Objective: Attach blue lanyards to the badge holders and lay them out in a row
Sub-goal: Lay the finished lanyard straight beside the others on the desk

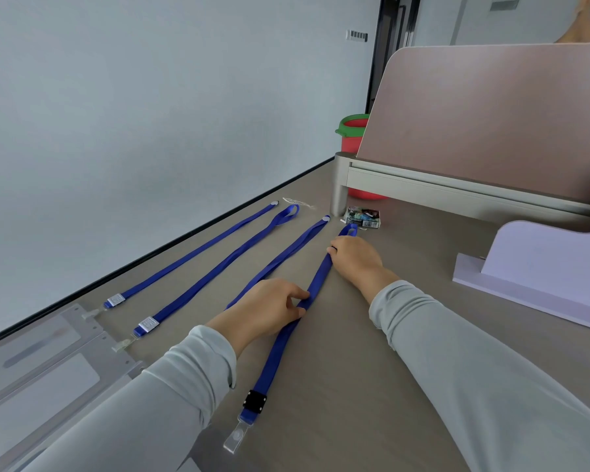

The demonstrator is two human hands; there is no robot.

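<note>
The left hand [273,311] is pinching the nearest blue fabric lanyard [276,352] between thumb and fingertips about midway along its length, where the two strap layers are bunching slightly. The right hand [355,260] is lying farther along the same strap. Its fingers are curling over the strap just short of the looped far end, which is poking out beyond the knuckles. The hands are apart, each clamped on this one lanyard, and the strap is running straight between them.

From the left hand the lanyard is running back toward the person. It ends in a black plastic buckle [254,401] and a clear plastic clip [235,437], both lying flat on the grey-brown tabletop [355,369] between the two grey sleeves.

To the left of the hands, three more blue lanyards [225,264] are lying side by side, roughly parallel. The closest one is disappearing behind the left hand. The near ends of the outer two are reaching the clear plastic badge holders [48,369] at the lower left, though whether they are clipped on cannot be told.

A small printed packet [363,218] is sitting just beyond the looped end. A pale lilac stand [542,260] is standing well to the right of the right hand.
</note>
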